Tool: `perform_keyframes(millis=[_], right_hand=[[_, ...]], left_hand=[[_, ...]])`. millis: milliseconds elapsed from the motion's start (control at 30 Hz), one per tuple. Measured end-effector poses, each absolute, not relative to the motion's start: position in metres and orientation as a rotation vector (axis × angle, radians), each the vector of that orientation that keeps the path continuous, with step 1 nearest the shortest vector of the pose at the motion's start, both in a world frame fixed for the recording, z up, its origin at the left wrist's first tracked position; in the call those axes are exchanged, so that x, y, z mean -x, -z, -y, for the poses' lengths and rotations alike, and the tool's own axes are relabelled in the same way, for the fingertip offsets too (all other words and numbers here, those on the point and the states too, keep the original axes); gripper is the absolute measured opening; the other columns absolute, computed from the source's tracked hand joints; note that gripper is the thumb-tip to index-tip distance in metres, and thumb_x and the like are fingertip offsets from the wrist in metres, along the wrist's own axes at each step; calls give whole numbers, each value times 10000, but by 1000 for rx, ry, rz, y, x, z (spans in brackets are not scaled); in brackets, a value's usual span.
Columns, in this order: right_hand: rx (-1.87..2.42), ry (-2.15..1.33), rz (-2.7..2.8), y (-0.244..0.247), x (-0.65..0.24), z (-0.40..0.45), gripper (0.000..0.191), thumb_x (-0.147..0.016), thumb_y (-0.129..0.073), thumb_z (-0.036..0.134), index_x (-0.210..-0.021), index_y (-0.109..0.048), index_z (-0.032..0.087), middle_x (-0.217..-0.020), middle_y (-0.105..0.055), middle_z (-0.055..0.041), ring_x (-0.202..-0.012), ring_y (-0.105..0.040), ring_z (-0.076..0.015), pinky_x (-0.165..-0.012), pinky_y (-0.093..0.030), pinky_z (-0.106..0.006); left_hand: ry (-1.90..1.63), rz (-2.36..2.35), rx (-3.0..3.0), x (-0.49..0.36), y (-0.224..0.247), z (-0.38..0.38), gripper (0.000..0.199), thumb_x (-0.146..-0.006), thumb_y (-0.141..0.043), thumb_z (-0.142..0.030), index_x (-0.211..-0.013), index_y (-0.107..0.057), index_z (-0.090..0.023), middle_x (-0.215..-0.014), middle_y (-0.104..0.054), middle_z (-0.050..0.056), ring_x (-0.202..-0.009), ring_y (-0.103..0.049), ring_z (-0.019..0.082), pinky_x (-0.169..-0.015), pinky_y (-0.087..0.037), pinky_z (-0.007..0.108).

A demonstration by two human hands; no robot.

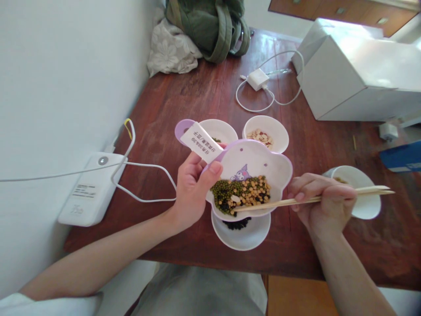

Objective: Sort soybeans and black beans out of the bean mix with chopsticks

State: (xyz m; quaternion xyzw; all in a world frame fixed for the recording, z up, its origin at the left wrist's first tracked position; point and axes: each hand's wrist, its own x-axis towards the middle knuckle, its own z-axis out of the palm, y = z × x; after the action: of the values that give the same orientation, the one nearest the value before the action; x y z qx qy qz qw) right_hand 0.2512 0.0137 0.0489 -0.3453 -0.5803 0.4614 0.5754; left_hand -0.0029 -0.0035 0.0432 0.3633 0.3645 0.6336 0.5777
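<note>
My left hand (197,186) grips the handle side of a white, purple-rimmed bowl (274,164), its thumb over the rim. A paper label (203,142) with printed text is on the handle. Mixed beans (241,193), green, yellow and black, lie along the near side of the bowl, tilted toward me. Wooden chopsticks (305,199) are held in my right hand (320,202), their tips among the beans. Beneath the held bowl stands a white bowl of black beans (241,237). Behind it are a bowl with pale nuts or seeds (265,134) and a partly hidden bowl (219,127) with green beans.
Another white bowl (365,210) stands behind my right hand. On the left lies a white power bank (94,188) with a cable. Farther back are a charger (258,79), a green bag (210,26), patterned cloth (173,46) and a white box (355,74).
</note>
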Motion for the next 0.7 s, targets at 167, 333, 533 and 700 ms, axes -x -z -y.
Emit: perform_keyframes(millis=[167, 333, 533, 700], right_hand=[[802, -1120, 1319, -47, -249, -15, 570, -1031, -675, 618, -675, -821, 198, -600, -705, -52, -411, -575, -126, -339, -436, -252], [754, -1151, 1347, -44, -246, -16, 542, -1052, -659, 581, -716, -837, 194, -631, -726, -55, -405, -587, -118, -317, -424, -230], [712, -1155, 1373, -44, -244, -16, 568, -1051, -633, 616, -717, -839, 206, -622, -725, -54, -387, -582, -130, -302, -418, -246], [724, -1188, 1294, -47, -244, -17, 588, -1054, -629, 632, -675, -803, 218, -601, -705, -25, -372, -543, -108, -319, -391, -253]], left_hand=[[-1479, -864, -835, 3, -44, 4, 405, -982, -778, -509, -1288, -752, -244, -1128, -857, 84, -961, -832, 253, -797, -673, 337], [-1490, -851, -828, 3, -44, 3, 408, -973, -793, -505, -1287, -756, -247, -1122, -858, 82, -956, -833, 251, -795, -670, 336], [-1484, -878, -813, 2, -46, 3, 438, -959, -803, -524, -1285, -753, -236, -1106, -858, 86, -965, -835, 262, -808, -677, 350], [-1513, -866, -834, 2, -44, 3, 397, -994, -766, -506, -1290, -757, -241, -1122, -856, 83, -978, -834, 255, -816, -678, 347]])
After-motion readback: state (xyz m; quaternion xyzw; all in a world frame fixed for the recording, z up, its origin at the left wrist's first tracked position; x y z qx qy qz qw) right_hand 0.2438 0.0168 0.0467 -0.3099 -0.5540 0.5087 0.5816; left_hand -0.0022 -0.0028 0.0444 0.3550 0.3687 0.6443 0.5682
